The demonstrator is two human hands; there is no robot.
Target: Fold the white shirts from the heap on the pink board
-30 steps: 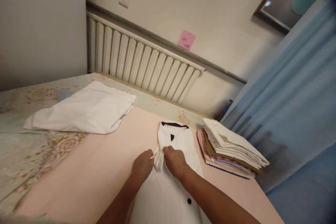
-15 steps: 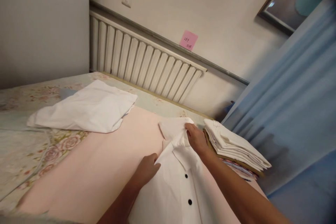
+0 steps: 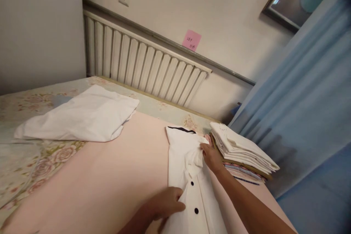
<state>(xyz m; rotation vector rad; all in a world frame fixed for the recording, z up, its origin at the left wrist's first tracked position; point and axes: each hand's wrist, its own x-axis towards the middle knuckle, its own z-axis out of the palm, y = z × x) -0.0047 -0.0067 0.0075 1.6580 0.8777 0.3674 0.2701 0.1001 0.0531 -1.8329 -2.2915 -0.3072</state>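
Note:
A white shirt (image 3: 181, 175) with dark round buttons lies lengthwise on a pale pink cloth (image 3: 109, 175). Its upper part is bunched near the collar, and a dark strip shows along its far edge. My right hand (image 3: 212, 157) pinches the shirt's right side near the top, fingers closed on the fabric. Lower down, my left hand (image 3: 167, 204) is closed at the left edge, thumb and fingers around the cloth beside the buttons. The shirt's lower end runs out of view at the bottom.
A stack of folded clothes (image 3: 244, 153) stands just right of my right hand, by the blue curtain (image 3: 296, 98). At the left, another white garment (image 3: 82, 113) lies across the floral bedspread (image 3: 57, 155). A radiator (image 3: 142, 62) lines the wall behind.
My left hand has moved down and right, bringing the shirt's left side inward. The far end now lies straighter, its dark strip exposed. My right hand has shifted slightly right and down, still gripping fabric.

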